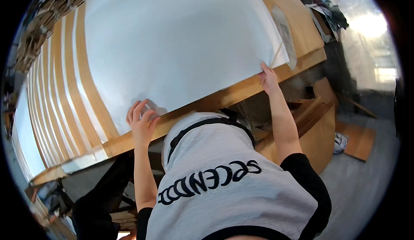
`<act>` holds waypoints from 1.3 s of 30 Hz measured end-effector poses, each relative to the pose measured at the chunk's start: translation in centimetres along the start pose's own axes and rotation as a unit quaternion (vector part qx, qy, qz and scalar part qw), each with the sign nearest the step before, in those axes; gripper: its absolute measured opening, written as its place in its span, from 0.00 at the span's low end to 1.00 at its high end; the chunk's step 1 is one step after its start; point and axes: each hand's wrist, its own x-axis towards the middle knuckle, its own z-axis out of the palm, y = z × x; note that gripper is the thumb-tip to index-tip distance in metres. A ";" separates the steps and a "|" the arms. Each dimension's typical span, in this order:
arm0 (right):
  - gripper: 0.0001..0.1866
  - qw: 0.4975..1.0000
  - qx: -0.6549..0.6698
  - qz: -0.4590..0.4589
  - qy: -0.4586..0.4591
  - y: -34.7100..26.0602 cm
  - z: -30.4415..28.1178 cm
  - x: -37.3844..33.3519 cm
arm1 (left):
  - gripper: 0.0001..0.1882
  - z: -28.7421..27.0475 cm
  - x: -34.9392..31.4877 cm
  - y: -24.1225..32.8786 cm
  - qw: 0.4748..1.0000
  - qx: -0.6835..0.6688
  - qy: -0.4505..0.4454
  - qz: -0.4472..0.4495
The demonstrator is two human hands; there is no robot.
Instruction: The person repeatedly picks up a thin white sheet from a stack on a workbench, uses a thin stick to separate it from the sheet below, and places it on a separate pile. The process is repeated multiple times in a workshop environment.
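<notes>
A large white sheet (185,46) is spread flat over the wood-coloured tabletop (299,7), its near edge being laid close along the front rim. Its right end is stopped short of the tabletop's right end, where bare wood is left showing and a narrow grey piece (282,28) is partly covered by the sheet's margin.

The sheet's near edge is held at its right part, just beside the corner, by the right hand (269,79); the grip is closed there, with a fingertip laid on top and the other fingers folded at the rim. At the left part of the same edge, the left hand (142,118) is placed with its fingers arched and spread over the surface. Something shiny and translucent (160,110) is seen beside its palm (it is too blurred to be named), and whether it is held by that grip cannot be told.

To the left of the sheet, a row of alternating white and tan strips (73,89) is fanned out, followed by another white area (26,130) at the far left. Brown bundles (41,33) are piled beyond the tabletop. Below, on the right, a wooden box-like piece (320,143) is set near an orange-brown board (360,141) on the grey floor (351,192).
</notes>
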 end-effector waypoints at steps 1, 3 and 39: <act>0.16 1.000 0.003 0.000 -0.006 0.1 0.0 -0.1 | 0.12 0.2 -0.2 0.0 1.000 -0.001 0.000 0.000; 0.16 1.000 -0.004 -0.006 0.002 0.1 0.0 -0.3 | 0.12 0.5 -0.5 0.1 1.000 0.000 0.001 -0.002; 0.18 0.994 -0.074 0.030 -0.069 -0.2 -1.2 0.1 | 0.13 -0.3 -2.1 -2.6 0.995 -0.092 0.042 -0.012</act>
